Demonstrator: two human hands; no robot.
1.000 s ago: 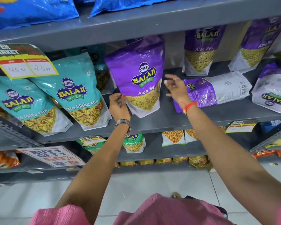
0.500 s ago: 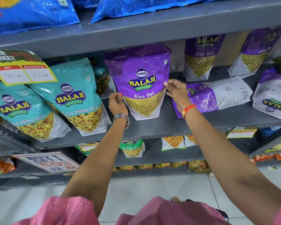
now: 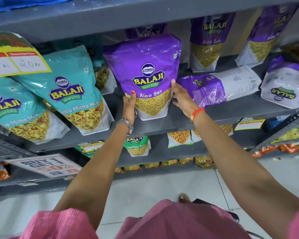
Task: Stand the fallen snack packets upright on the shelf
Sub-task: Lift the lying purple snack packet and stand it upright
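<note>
The purple Aloo Sev packet is held upright near the shelf front edge by both hands. Another purple packet is laid sideways, just beside the right hand.

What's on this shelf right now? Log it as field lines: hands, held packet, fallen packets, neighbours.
left hand: grips the lower left edge of the Aloo Sev packet
right hand: grips its lower right edge
held packet: upright on the shelf
fallen packet: purple, on its side, right of the held one
upside-down packet: far right, logo inverted
teal packets: left, leaning
</note>
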